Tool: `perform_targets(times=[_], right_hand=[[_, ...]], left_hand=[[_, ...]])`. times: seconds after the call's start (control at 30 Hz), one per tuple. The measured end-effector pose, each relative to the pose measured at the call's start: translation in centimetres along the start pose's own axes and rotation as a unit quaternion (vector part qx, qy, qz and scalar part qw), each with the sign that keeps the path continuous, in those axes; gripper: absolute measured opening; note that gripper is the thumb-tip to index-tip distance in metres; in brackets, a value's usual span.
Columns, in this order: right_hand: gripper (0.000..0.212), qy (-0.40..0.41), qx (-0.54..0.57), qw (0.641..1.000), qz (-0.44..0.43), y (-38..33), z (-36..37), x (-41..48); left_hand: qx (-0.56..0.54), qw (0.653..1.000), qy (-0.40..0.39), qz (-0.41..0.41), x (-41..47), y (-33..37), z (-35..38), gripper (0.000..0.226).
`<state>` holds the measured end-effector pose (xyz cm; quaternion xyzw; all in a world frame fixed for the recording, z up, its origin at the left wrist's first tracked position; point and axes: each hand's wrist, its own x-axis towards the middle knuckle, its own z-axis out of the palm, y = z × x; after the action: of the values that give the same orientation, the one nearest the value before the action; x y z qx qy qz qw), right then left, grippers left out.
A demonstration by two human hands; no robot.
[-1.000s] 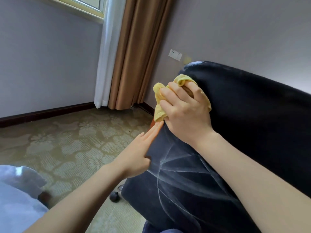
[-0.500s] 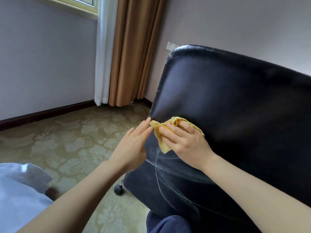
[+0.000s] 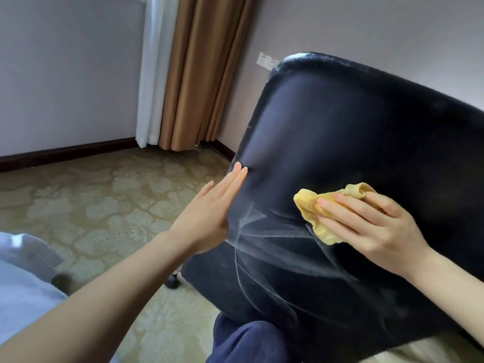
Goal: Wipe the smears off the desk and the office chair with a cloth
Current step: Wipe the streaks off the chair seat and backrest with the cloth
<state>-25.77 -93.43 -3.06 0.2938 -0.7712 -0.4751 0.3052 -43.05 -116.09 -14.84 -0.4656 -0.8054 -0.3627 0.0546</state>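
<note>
one left hand (image 3: 209,213) flat on the edge of the office chair (image 3: 353,132), right hand (image 3: 372,226) flat over a half-hidden cloth (image 3: 310,205)

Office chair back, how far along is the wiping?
Done: the upper office chair back looks streak-free. In hand: the right hand presses the yellow cloth mid-back while the left hand rests flat on its edge. Left: white smears below the cloth; the desk is out of view.

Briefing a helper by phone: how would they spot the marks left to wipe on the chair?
Find the dark office chair filling the right side. Below the yellow cloth under the right hand, pale chalky lines fan across its lower back. Only they break the plain dark surface.
</note>
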Motion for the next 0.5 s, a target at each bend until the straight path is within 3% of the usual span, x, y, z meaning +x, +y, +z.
perform_targets(times=[0.27, 0.5], right_hand=[[0.013, 0.131, -0.040, 0.983, 0.122, 2.5, 0.8, 7.3], [0.024, 0.117, 0.021, 0.978, 0.169, -1.7, 3.8, 11.4]], left_hand=[[-0.049, 0.998, 0.004, -0.034, 0.1, -0.1, 0.4, 0.108], [-0.069, 0.995, 0.013, -0.075, 0.1, 0.0, 0.8, 0.104]])
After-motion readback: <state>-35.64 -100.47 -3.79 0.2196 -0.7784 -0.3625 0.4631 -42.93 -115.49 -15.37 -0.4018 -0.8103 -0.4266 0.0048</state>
